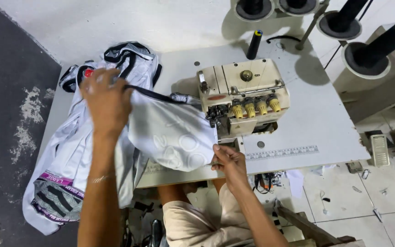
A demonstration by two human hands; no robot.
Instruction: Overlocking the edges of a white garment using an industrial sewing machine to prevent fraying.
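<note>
The left hand (pixel 107 101) grips the far end of a white garment panel (pixel 174 135) by its black-trimmed edge, lifting it above the worktop (pixel 307 114). The right hand (pixel 228 161) pinches the panel's near corner, fingers closed on the cloth just beside the front of the cream overlock sewing machine (pixel 243 96). The panel stretches between the two hands, its right edge lying at the machine's presser foot.

The right hand's fingertips sit close to the needle area; if the cloth feeds with the hand that near, they could be drawn toward it. The raised left end could also tug the seam off its line, and the slack fabric might slide off the worktop's front edge.

Counted: one sewing machine, with four yellow tension knobs (pixel 256 108) along its front. One heap of white and black garments (pixel 92 137) spills over the worktop's left side; how many pieces it holds I cannot tell. One black thread cone (pixel 254 44) stands on the worktop behind the machine, and about four larger black cones (pixel 380 45) sit on stands further back, partly cropped.
</note>
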